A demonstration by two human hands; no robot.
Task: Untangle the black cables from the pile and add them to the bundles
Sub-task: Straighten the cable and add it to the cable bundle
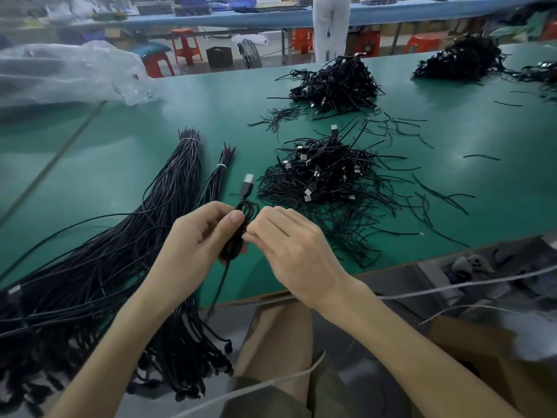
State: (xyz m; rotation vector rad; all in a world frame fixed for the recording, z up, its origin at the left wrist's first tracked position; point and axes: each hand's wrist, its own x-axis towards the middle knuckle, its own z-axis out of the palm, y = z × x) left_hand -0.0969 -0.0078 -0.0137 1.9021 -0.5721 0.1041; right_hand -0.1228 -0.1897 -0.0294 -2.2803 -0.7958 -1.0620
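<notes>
My left hand (193, 239) grips a coiled black cable (241, 218) whose USB plug sticks up above my thumb. My right hand (289, 245) pinches the same coil from the right side, fingers closed on it. One loose end hangs down over the table's front edge. Just beyond my hands lies the nearest pile (325, 173) of tangled black cables with silver plugs. To the left a big straightened bundle (126, 251) tied with a white band stretches across the green table (211, 110), with a thinner tied bundle (217, 176) beside it.
Two more cable piles sit farther back, one at centre (337, 82) and one at far right (461, 58). Loose black twist ties (401, 128) litter the table's right side. A clear plastic bag (69, 73) lies at back left. A person (330, 25) stands behind the table among red stools (187, 46).
</notes>
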